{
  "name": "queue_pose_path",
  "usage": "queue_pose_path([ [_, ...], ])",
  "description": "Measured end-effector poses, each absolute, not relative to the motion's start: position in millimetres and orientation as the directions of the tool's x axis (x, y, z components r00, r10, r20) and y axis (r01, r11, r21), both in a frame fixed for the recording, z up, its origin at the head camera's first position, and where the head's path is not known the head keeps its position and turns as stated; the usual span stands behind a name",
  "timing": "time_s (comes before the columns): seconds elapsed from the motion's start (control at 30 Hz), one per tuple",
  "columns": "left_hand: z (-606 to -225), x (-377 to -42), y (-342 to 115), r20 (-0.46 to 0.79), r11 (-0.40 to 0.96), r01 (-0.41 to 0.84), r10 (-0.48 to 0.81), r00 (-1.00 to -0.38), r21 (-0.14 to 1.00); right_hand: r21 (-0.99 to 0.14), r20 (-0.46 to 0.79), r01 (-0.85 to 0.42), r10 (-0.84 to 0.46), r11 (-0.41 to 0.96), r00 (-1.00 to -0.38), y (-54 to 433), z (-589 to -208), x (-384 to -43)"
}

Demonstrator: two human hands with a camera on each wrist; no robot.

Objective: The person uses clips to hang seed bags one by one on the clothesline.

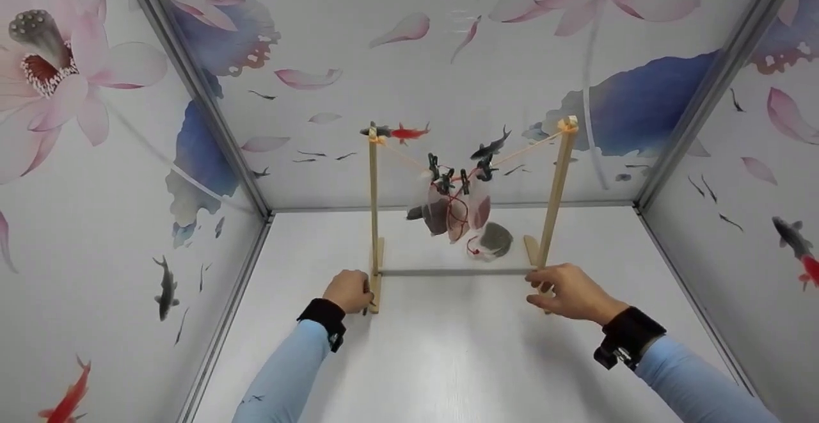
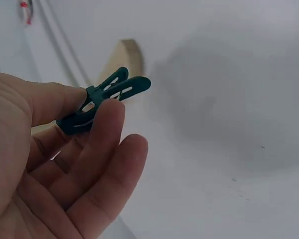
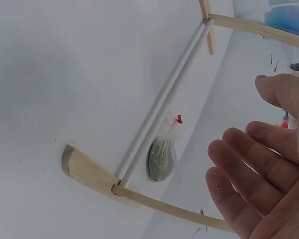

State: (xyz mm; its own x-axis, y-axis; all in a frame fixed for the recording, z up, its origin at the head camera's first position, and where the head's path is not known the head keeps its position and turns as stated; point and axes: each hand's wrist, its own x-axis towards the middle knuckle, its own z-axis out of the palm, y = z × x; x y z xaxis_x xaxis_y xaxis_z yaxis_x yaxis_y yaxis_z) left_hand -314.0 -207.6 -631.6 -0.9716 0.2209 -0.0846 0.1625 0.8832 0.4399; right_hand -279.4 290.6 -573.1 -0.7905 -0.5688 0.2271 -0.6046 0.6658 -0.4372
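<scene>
My left hand (image 1: 349, 290) is beside the foot of the left wooden post (image 1: 373, 205). In the left wrist view it pinches a dark green clothespin (image 2: 107, 102) between thumb and fingers. My right hand (image 1: 569, 292), nothing in its grasp, is by the base of the right post (image 1: 555, 199); its fingers are loosely bent and spread from the thumb. A sagging string (image 1: 528, 151) joins the post tops. From it hang several small pouches (image 1: 480, 208) on dark clothespins (image 1: 484, 168), with red cords. One pouch with grey-green filling (image 3: 161, 158) lies on the floor.
A white rod (image 1: 457, 272) links the two posts near the floor. The posts stand on wooden feet (image 3: 89, 172). Patterned walls (image 1: 448, 58) with flowers and fish enclose the white floor (image 1: 441, 359) at the back and sides.
</scene>
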Motion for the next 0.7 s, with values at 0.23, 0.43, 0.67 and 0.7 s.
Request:
queue_pose_path([
  [0.23, -591, -304, -156, -0.007, 0.734, 0.314, 0.398, -0.917, 0.602, -0.55, 0.219, -0.568, -0.551, 0.612, -0.805, 277, -578, -275],
  [0.43, -567, -291, -113, 0.089, 0.627, 0.427, 0.495, -0.864, 0.651, -0.7, 0.157, -0.485, -0.551, 0.523, -0.82, 257, -575, -272],
  [0.67, -550, -281, -70, 0.194, 0.45, 0.534, 0.606, -0.771, 0.716, -0.886, 0.01, -0.286, -0.602, 0.364, -0.799, 231, -571, -266],
  [0.7, -549, -280, -65, 0.206, 0.435, 0.549, 0.619, -0.758, 0.714, -0.902, -0.004, -0.258, -0.604, 0.346, -0.797, 227, -570, -265],
])
